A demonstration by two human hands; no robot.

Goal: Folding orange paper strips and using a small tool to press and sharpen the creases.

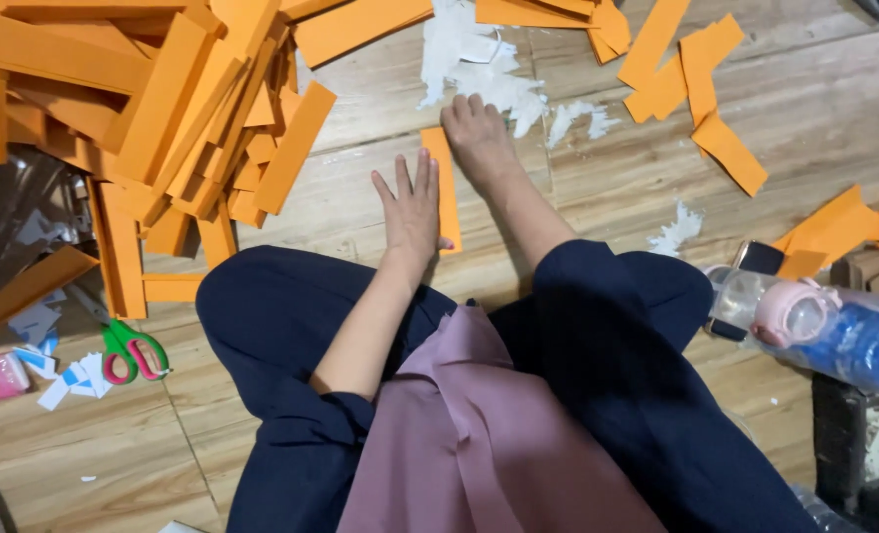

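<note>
In the head view, the person sits on the wooden plank floor [597, 188] with legs in dark blue trousers. One hand [412, 209] reaches forward from the person's left side, so it seems to be the left hand. It lies flat with the fingers spread and released, pressing on the left edge of a long orange paper strip [447, 188] that lies on the floor at about 12 o'clock from the body. It grasps nothing. The right hand is not in view. A bare foot [479, 138] rests on the upper end of the same strip.

At 10 o'clock there is a big heap of orange paper strips [163, 109]. At 8 o'clock lie scissors with green and red handles [133, 353]. White paper scraps [489, 69] lie at 12 o'clock beyond the foot. At 3 o'clock lies a clear bottle with a pink cap [804, 321].
</note>
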